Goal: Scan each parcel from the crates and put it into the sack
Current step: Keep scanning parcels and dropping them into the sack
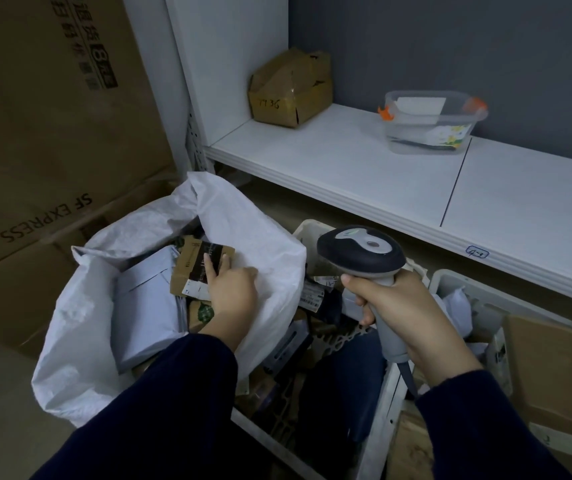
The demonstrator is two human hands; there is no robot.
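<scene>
The sack [249, 237] is white, the parcel [196, 268] brown cardboard with a dark brown band, the mailer [146, 306] pale grey-lilac, the scanner [360, 258] light grey with a black head, the sleeves [173, 393] navy, the shelf [346, 161] white, the wall [450, 46] slate grey, and the clear tub [416, 128] has orange clips and a flower print.

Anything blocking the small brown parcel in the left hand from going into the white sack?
Nothing visible. The left hand holds the small brown cardboard parcel over the open mouth of the white woven sack, with pale grey mailers already inside.
</scene>
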